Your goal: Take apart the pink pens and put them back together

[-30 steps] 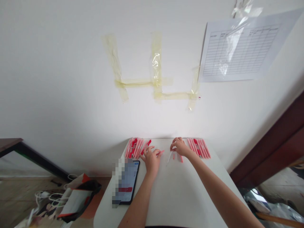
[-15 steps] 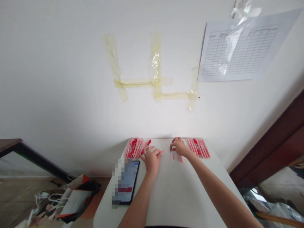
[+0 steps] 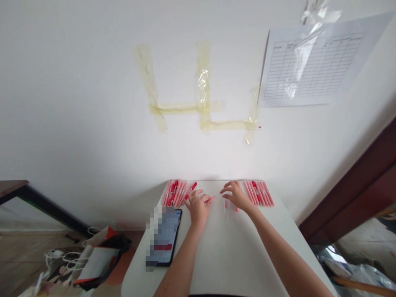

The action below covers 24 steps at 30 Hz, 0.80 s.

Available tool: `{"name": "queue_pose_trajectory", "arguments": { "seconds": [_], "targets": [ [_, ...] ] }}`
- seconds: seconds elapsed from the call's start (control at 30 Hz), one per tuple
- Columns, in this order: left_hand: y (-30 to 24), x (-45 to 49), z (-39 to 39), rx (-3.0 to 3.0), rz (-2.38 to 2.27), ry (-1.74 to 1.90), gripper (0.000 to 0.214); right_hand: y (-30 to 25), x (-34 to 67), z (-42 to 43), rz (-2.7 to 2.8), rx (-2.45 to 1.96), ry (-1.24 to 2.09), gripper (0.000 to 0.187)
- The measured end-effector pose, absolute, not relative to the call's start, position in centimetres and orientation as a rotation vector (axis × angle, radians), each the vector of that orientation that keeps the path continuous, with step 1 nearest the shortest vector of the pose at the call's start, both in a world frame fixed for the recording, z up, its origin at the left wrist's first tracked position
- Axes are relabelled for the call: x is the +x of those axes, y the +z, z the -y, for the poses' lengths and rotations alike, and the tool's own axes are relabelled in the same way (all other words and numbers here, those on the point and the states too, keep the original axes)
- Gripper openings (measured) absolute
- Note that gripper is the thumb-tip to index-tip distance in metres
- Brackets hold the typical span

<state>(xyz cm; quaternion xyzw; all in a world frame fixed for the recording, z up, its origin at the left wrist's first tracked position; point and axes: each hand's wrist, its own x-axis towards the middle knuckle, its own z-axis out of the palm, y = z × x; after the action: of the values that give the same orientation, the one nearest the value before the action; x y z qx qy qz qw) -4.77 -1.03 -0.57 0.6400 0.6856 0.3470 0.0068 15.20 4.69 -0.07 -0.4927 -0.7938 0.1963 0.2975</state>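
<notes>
My left hand (image 3: 198,207) rests on the white table (image 3: 222,255), fingers closed on a pink pen barrel (image 3: 210,199) whose end sticks out to the right. Just left of it lies a pile of pink and red pens (image 3: 177,192). My right hand (image 3: 236,195) hovers with fingers apart and holds nothing. Below its fingers a thin white refill (image 3: 225,209) lies on the table beside small pink pen pieces (image 3: 236,209). A row of pink pens (image 3: 259,192) lies right of that hand.
A phone (image 3: 165,238) lies on the table's left side near my left forearm. The table stands against a white wall with tape strips (image 3: 204,109) and a printed sheet (image 3: 312,66). Bags and cables (image 3: 93,260) sit on the floor at left.
My right hand let go of the white refill, which now lies on the table, and its fingers have spread. The left hand has barely moved.
</notes>
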Motion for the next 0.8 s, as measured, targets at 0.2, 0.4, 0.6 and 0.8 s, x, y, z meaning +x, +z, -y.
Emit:
{"name": "queue_pose_trajectory", "arguments": {
  "seconds": [0.2, 0.4, 0.6, 0.8],
  "targets": [
    [-0.9, -4.6, 1.1, 2.16, -2.069, 1.133, 0.007, -0.8, 14.4, -3.3, 2.066, -1.292, 0.483, 0.019],
    [-0.6, -4.5, 1.4, 2.394, -1.95, 1.143, 0.01, -1.4, 13.6, -2.4, 2.067, -1.325, 0.486, 0.017],
    [-0.3, -4.5, 1.5, 2.42, -1.97, 1.125, 0.013, -1.8, 13.5, -2.4, 2.049, -1.302, 0.465, 0.013],
    [-0.3, -4.5, 1.7, 2.387, -2.004, 1.061, 0.014, -1.6, 13.6, -2.3, 2.032, -1.309, 0.481, 0.012]
  ]
}}
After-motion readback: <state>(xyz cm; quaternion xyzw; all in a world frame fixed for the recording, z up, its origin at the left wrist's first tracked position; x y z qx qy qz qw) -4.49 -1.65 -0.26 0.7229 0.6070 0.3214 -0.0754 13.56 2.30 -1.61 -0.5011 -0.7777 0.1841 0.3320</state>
